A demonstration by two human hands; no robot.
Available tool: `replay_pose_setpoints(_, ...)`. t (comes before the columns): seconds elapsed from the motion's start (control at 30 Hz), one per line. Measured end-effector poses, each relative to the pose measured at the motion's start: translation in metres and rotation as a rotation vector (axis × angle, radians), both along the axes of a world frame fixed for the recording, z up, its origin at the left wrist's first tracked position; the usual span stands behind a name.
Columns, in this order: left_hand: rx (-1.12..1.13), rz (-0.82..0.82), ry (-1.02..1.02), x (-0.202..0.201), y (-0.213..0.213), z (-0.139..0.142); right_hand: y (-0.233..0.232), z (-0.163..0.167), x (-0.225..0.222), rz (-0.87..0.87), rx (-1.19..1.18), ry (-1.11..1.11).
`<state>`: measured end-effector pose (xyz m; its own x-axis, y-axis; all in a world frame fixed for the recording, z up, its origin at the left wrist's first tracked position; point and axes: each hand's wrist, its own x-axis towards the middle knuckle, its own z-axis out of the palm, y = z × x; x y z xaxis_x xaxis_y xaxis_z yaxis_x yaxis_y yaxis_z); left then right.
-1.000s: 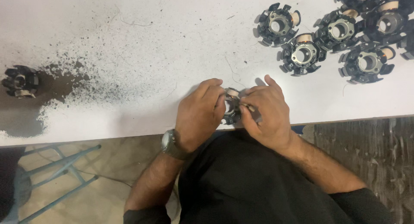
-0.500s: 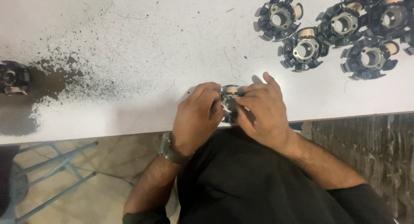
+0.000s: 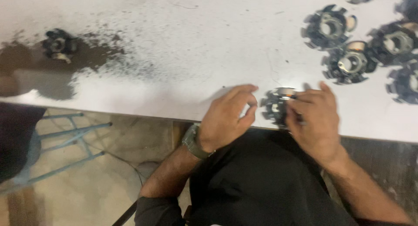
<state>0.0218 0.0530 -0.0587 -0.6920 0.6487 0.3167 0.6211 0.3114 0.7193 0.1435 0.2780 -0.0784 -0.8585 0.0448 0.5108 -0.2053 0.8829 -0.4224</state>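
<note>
The right hand is closed on a small black toothed motor part at the near edge of the white table, its fingers wrapped over the part's right side and top. The part shows black teeth around its rim and a pale metal patch on the far side; the rest of it is hidden under the fingers and the frame is blurred, so finer detail is hard to tell. The left hand sits just left of the part with a narrow gap between them — its fingers are curled loosely, thumb and forefinger bent toward each other, holding nothing. A wristwatch with a grey band sits on the left wrist.

Far and to the right of the hands, a group of similar black toothed parts lies on the table, each with a pale metal hub in the middle; they lie close together, and some run off the right edge of the view. Well away to the left, one more black part rests in a spread of dark powder that thins out toward the middle of the table.

Below the table edge, the person's dark clothing fills the near centre, and a light-blue metal frame stands on the floor at the near left.
</note>
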Motion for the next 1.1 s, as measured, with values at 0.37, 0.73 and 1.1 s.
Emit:
replay_pose_setpoints(0.37,-0.237,1.012,-0.143,-0.217,-0.241,0.047,0.094,-0.037,0.061,-0.251,0.194,-0.061)
replay_pose_setpoints(0.73,-0.362,0.483,0.007,-0.188,-0.168,0.023,0.095,-0.028,0.047,-0.208,0.186,-0.060)
replay_pose_setpoints(1.1,-0.201,-0.047,0.043,0.011,0.036,0.011,0.125,-0.001,0.033,-0.321,0.105,0.040)
